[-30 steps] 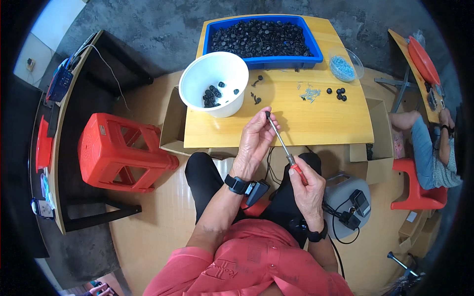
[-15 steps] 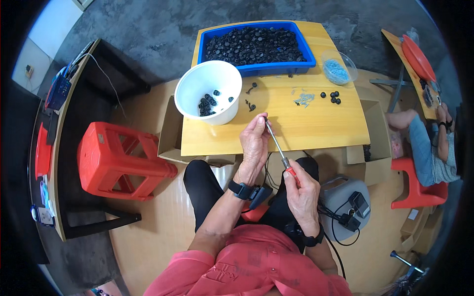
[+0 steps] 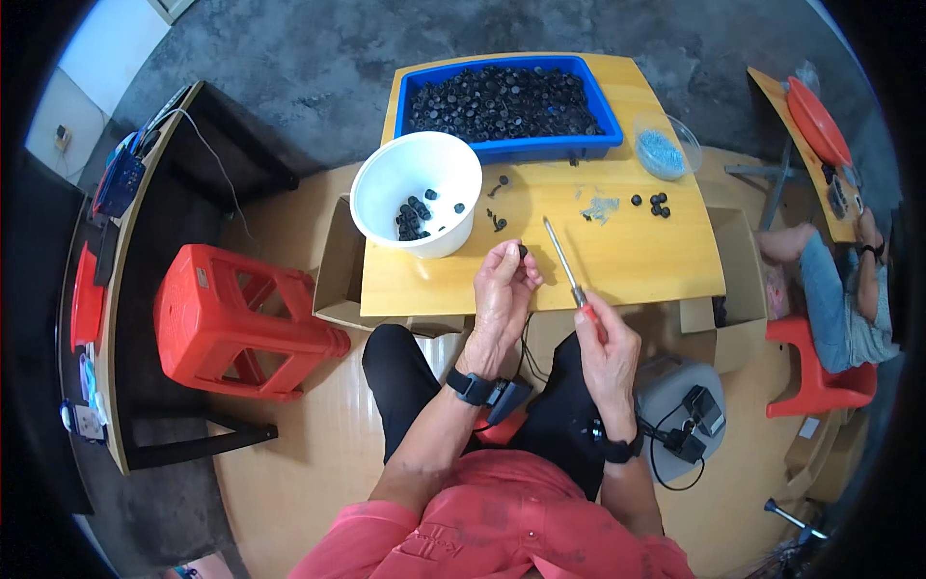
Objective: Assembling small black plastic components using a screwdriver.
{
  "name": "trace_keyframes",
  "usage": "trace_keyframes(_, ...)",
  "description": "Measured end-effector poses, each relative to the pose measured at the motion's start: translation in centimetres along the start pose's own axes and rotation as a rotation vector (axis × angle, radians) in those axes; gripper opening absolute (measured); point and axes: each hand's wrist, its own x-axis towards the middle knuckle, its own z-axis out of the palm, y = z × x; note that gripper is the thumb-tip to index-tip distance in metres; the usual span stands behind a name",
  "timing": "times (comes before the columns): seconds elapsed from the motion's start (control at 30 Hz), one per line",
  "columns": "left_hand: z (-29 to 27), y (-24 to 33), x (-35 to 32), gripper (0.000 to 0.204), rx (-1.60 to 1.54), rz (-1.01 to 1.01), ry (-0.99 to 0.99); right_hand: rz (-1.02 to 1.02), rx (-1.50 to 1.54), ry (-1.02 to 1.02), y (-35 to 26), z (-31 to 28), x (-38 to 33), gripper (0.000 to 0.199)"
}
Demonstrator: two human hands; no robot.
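Between the thumb and fingers of my left hand (image 3: pixel 502 294) is a small black round plastic part (image 3: pixel 523 251), mostly covered by the fingers. My right hand (image 3: pixel 608 352) is wrapped round the red handle of a screwdriver (image 3: pixel 562 253). Its metal shaft slants up and left, the tip over the table, apart from the black part. Just beyond my left hand stands a white bucket (image 3: pixel 371 207) with several black parts inside. Loose black pieces (image 3: pixel 499 223) lie beside the bucket. A small heap of silvery screws (image 3: pixel 600 208) is on the table near several black round knobs (image 3: pixel 659 205).
A blue tray (image 3: pixel 617 135) heaped with black parts fills the far side of the wooden table (image 3: pixel 637 270). A clear bowl (image 3: pixel 693 145) of light-blue bits sits right. A red stool (image 3: pixel 227 318) stands left, cardboard boxes (image 3: pixel 743 299) below. Another person (image 3: pixel 849 289) sits at right.
The screwdriver tip has come away from the black part at my left hand and swung up and right. My right hand has shifted right with it. The view has tilted slightly.
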Motion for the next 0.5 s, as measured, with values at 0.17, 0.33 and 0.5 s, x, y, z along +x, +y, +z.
trace_keyframes(0.17,0.3,-0.1,-0.1,0.018,-0.051,0.0,0.032,0.013,0.064,-0.088,-1.5,-0.8,-2.3,0.025)
trace_keyframes(0.33,-0.4,-0.2,0.2,0.019,-0.059,0.003,0.023,-0.048,0.014,-0.094,-2.1,-1.2,-3.1,0.025)
trace_keyframes(0.5,0.0,0.3,-0.2,0.022,-0.023,-0.03,0.016,-0.078,0.014,-0.088,-1.5,-1.0,-3.4,0.025)
